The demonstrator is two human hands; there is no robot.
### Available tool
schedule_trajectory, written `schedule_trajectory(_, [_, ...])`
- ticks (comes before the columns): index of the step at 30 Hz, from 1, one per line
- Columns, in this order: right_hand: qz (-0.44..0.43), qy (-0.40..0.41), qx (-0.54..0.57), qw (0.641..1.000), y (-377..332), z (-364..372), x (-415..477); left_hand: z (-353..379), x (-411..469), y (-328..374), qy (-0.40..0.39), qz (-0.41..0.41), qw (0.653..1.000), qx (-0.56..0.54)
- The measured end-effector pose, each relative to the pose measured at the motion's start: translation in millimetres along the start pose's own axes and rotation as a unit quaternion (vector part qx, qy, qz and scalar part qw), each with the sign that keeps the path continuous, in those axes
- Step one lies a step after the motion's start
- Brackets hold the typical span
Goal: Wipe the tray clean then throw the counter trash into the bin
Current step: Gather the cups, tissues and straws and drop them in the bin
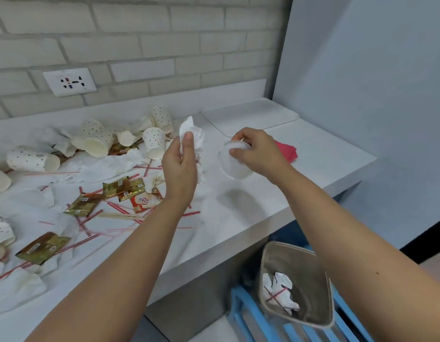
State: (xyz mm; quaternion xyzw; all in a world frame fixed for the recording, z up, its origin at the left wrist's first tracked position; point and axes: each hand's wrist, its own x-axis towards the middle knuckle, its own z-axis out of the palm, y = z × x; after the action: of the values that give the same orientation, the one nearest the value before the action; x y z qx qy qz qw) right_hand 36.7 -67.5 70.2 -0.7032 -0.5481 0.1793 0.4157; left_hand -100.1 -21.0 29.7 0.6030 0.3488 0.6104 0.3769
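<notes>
My left hand (180, 166) is raised above the white counter (238, 211) and grips a crumpled white tissue (194, 134). My right hand (256, 151) holds a clear plastic cup (235, 165) tilted on its side, just above the counter. The white tray (251, 114) lies flat at the back right corner, beyond both hands. A red cloth (286, 150) sits on the counter behind my right hand. The grey bin (298, 280) stands on the floor below the counter edge, with tissues and a straw inside.
Dotted paper cups (153, 141), tissues, gold sachets (81, 206) and red-striped straws (90, 239) litter the counter's left half. A blue slatted rack (248, 317) stands beside the bin. The brick wall carries a socket (69, 81).
</notes>
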Motion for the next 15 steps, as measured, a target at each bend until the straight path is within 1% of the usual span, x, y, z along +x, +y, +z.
schedule_trajectory(3, [0.022,0.006,-0.018,1.0,18,-29,-12,36,-16,13,-0.065,-0.028,0.997,-0.044])
schedule_trajectory(6, [0.062,0.01,-0.005,0.998,49,-55,-24,74,-44,20,-0.141,-0.062,0.986,-0.063])
schedule_trajectory(11, [0.152,0.007,-0.007,0.988,116,-85,-56,132,-98,18,-0.254,-0.138,0.951,-0.111])
schedule_trajectory(13, [0.184,0.015,-0.016,0.983,143,-91,-67,149,-115,12,-0.281,-0.18,0.934,-0.129])
schedule_trajectory(15, [0.213,0.019,-0.03,0.976,169,-97,-79,162,-129,4,-0.295,-0.24,0.913,-0.149])
